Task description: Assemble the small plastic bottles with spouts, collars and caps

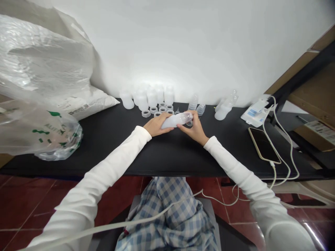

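Note:
A whitish baby bottle (172,120) with a clear cap lies on its side between my two hands, just above the black table. My left hand (156,125) is wrapped round the bottle's body. At the capped end, my right hand (195,128) grips with thumb and fingers. Beyond my hands are several pale collar rings (146,113), and behind them a group of frosted bottle bodies (142,100) stands against the wall. Clear caps (193,101) stand to the right of the rings. Farther right are bottles with clear caps (224,107), close together.
On the left, a large plastic bag (44,55) and a clear printed bag (57,136) cover that side of the black table (157,157). To the right lie a phone (263,144) with a white cable (290,139) and a white-blue packet (255,112). A dark shelf with cardboard boxes (314,80) stands at the far right.

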`<action>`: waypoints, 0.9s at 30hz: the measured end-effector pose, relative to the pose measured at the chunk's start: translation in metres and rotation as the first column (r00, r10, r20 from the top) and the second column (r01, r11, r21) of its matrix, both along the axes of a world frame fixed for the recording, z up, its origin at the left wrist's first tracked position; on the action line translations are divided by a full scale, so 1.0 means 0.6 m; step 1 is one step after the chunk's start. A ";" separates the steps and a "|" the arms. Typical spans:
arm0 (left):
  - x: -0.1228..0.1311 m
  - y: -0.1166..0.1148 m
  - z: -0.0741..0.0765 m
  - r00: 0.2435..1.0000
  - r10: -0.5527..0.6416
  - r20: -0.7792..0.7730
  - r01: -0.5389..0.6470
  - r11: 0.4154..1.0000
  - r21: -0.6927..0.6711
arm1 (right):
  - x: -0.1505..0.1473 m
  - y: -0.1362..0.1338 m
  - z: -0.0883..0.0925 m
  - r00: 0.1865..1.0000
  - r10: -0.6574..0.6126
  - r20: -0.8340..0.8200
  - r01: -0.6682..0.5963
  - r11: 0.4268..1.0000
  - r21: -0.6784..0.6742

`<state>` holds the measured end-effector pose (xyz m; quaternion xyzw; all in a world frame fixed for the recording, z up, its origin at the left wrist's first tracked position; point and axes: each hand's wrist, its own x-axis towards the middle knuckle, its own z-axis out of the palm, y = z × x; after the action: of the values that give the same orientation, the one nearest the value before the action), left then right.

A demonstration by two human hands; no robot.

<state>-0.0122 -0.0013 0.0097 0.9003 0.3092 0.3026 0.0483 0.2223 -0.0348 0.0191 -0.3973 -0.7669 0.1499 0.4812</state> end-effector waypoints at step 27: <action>-0.005 0.027 -0.021 0.984 0.175 -0.030 -0.170 0.977 0.128 | 0.204 0.097 0.014 0.767 -0.608 0.207 0.533 0.782 0.323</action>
<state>-0.0154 0.0147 -0.0028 0.8773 0.3677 0.3057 -0.0409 0.3448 0.0233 0.0277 -0.5681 -0.6845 -0.1625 0.4269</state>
